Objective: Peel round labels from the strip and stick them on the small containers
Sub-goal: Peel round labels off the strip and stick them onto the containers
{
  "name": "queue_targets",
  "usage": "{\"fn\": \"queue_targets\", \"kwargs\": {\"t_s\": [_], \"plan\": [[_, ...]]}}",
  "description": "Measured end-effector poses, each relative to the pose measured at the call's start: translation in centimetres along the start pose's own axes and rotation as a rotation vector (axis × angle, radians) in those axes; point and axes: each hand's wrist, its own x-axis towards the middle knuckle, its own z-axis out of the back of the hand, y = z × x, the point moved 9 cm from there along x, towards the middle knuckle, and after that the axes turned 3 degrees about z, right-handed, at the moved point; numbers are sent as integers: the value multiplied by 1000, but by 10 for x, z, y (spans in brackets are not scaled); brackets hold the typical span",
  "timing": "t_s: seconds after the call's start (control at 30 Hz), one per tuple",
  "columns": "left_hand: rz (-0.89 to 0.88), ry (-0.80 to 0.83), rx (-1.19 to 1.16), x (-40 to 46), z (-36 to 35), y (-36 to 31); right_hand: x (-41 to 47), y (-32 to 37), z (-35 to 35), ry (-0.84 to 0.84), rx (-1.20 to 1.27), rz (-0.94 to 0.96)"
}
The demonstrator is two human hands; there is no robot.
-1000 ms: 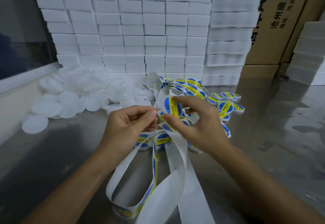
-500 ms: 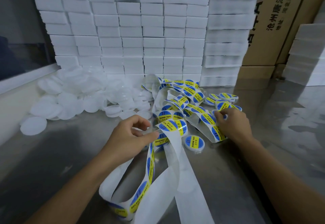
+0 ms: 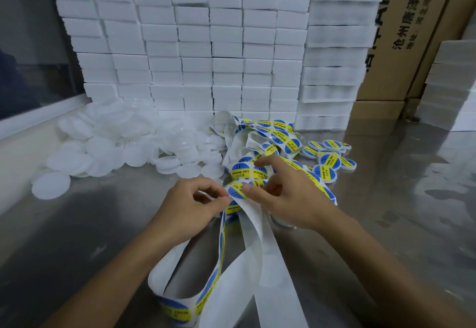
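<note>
Half a second ago the right hand (image 3: pixel 288 193) was out to the right among the labelled containers; it has come back to the middle and now meets the left hand (image 3: pixel 192 205) over the white backing strip of round blue-and-yellow labels (image 3: pixel 253 224). The left hand's grip pinches the strip between thumb and forefinger, much as it did before. The right hand's grip has its thumb and forefinger closing on the edge of one round blue-and-yellow label (image 3: pixel 238 189) at the strip's fold (how far it has lifted cannot be told). The strip loops down toward the viewer across the shiny metal table (image 3: pixel 77 237) and trails back in a tangle behind the hands. The labelled small round containers (image 3: pixel 328 158) lie at the right of the tangle, the heap of plain white round containers (image 3: pixel 123 142) at the left, both unmoved. Stacks of white foam blocks (image 3: pixel 206 51) stand behind.
</note>
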Motion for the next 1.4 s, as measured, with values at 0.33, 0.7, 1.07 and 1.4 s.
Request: {"fn": "queue_targets", "kwargs": {"t_s": [0.33,0.7,1.07,1.4], "plan": [[82,-29,-254,-2,5,-4,1,10,-18,-48,648,32],[-38,-37,-215,-9,2,-21,-21,64,10,-366,-62,554],[51,73,-381,-10,-8,-17,-33,87,15,-537,-343,647],[27,137,-387,-11,-13,-21,-24,70,17,-483,-158,435]]}}
